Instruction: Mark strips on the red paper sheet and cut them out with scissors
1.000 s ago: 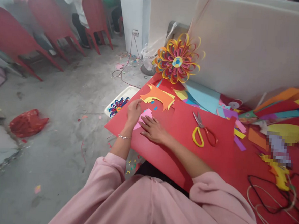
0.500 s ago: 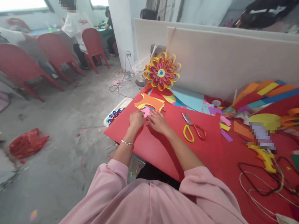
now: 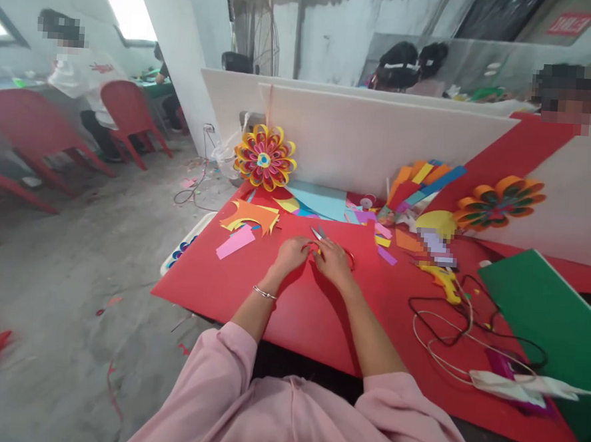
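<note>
Both my hands meet at the middle of a large red sheet [image 3: 270, 299]. My right hand [image 3: 334, 262] lies curled over the handles of the yellow and red scissors [image 3: 317, 233], whose blades stick out past my fingers. My left hand [image 3: 290, 254], with a bracelet on the wrist, is curled just left of the blades; what its fingers hold is hidden. A pink paper piece [image 3: 235, 242] lies flat on the sheet to the left, apart from both hands.
Orange and yellow cut-outs [image 3: 250, 215] and a paper flower [image 3: 264, 158] sit at the far left edge. Coloured strips [image 3: 418, 182], a glue gun [image 3: 442, 280] with cables, a green sheet [image 3: 544, 316] and a white board [image 3: 371, 135] lie right and behind. Red chairs and people are further off.
Both hands left the pink paper, which now lies flat at the left, and moved right to the scissors. My view rose and swung right.
</note>
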A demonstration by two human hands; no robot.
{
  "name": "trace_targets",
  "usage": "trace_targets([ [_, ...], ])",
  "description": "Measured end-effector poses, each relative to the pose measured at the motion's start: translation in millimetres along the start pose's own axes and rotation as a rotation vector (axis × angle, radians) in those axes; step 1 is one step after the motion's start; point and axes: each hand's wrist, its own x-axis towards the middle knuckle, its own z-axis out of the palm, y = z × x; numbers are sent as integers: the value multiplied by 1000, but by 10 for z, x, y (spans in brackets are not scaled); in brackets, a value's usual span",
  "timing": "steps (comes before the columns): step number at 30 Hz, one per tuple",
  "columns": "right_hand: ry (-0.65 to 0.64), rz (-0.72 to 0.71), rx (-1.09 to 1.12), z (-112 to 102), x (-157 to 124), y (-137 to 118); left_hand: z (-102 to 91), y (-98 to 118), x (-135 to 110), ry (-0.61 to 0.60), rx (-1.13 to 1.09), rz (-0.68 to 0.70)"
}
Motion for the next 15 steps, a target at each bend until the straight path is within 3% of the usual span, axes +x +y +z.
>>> trace_targets([
  [6, 73, 78, 178, -22, -126, 290, 230, 89, 68, 2, -88, 38],
  [9, 58, 136, 291, -110, -110, 306, 287, 215, 146, 21, -142, 83],
  [12, 84, 223, 549, -380, -126, 135, 155, 504, 202, 75, -174, 138],
  [14, 241, 207, 796, -649, -282, -42, -60, 792, 96, 139, -209, 212],
  [15, 318, 163, 875, -792, -414, -122, -189, 949, -17, 187, -282, 315],
])
